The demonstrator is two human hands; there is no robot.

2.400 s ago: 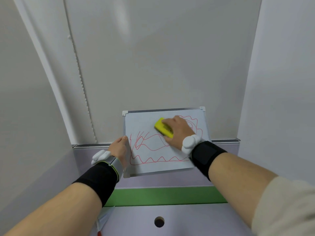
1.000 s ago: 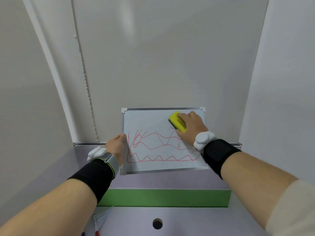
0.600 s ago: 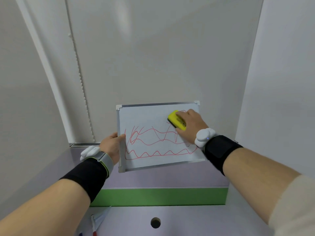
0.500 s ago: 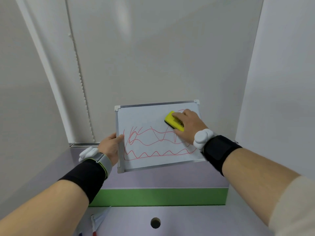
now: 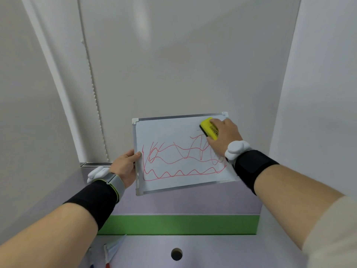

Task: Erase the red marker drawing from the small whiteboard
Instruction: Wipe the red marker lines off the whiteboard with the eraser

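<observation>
The small whiteboard (image 5: 170,130) is held up off the desk, tilted slightly, with a grey metal frame. My left hand (image 5: 125,167) grips its left edge, thumb on the front face. Red marker lines (image 5: 173,161) wind across the board's middle and lower part; the upper band is white. My right hand (image 5: 224,138) presses a yellow eraser (image 5: 208,128) against the board near its top right corner. The hand hides the lines at the right edge.
White partition walls close in on the left, back and right. Below the board lies a lilac desk surface (image 5: 193,202) with a green strip (image 5: 181,224) and a round cable hole (image 5: 176,253). Markers (image 5: 107,262) and a bit of plastic wrap lie at the lower left.
The board has been lifted off the back ledge and tilted. The eraser has moved up and right to the top right corner, and the red lines in the upper right have gone.
</observation>
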